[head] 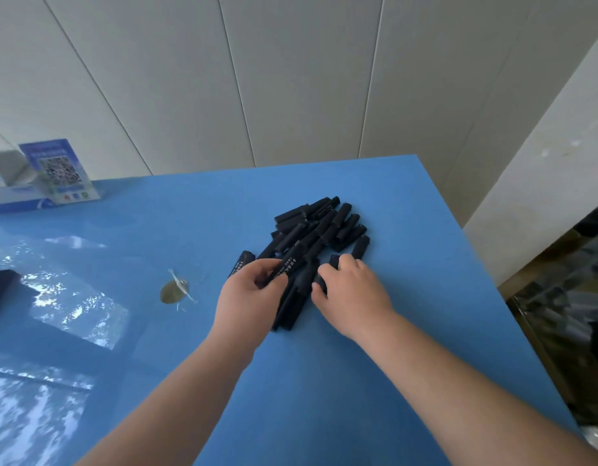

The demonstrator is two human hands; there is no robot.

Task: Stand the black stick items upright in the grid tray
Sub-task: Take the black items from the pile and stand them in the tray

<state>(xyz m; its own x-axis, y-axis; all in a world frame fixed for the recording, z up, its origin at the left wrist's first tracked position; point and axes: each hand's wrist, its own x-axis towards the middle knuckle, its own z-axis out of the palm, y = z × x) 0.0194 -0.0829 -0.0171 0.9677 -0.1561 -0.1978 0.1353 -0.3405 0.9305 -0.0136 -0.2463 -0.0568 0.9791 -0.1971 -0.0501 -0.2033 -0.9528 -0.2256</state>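
On the blue table [375, 381], taking the pile as our landmark:

Pile: black sticks [321, 227] lie flat and crisscrossed in one heap toward the far right part of the table — none stands upright.

Left hand [249, 297]: at the near-left edge of the pile, our fingers curl round one stick with pale lettering [286, 265], gripping it at a slant over the others.

Right hand [351, 290]: at the near-right edge of the pile, our fingers are bent round the end of a stick [334, 260] — grasping it, as far as we can see.

Grid tray: we cannot find it; nothing near the pile reads as a tray, so it is either out of view or hidden.

Done: we judge nothing placed yet, since every stick we see is either in the pile or in our hands.

Left: the whole heap — each stick must be carried off and stood on end.

Left of the pile: a small brownish object [174, 290] on the table; far left of the pile, a sign with a QR code [60, 171] against the wall.
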